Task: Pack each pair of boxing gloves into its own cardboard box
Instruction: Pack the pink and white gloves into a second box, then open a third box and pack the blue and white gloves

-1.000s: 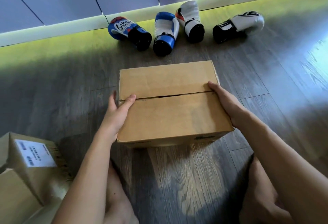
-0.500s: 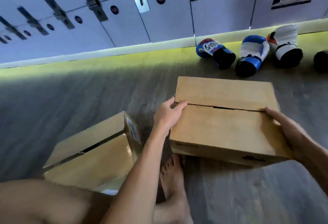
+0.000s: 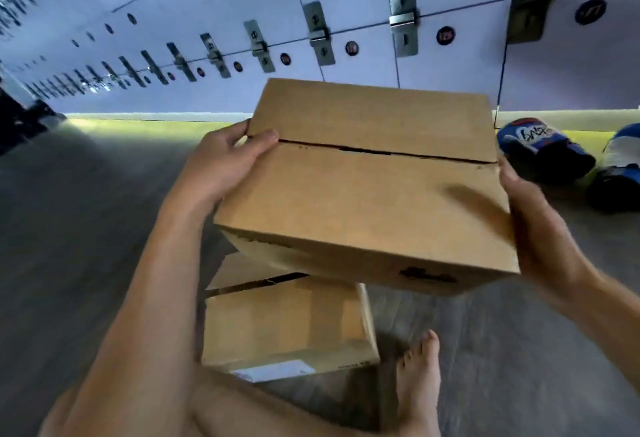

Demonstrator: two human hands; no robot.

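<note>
The box point(image 3: 374, 208) is plain tan, the glove point(image 3: 540, 149) blue, white and black, the lockers point(image 3: 346, 3) lilac.

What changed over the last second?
The closed brown cardboard box has been lifted off the grey floor and swung left, above the labelled cardboard box. Left hand and right hand keep gripping its sides; flaps stay closed, blue-and-white boxing gloves stay by the lockers.

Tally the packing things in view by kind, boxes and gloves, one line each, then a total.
Cardboard boxes: 2 (lifted brown cardboard box, brown cardboard box on the floor)
Boxing gloves: 2 (blue, white and red boxing glove, blue and white boxing glove at the right edge)
Total: 4
</note>
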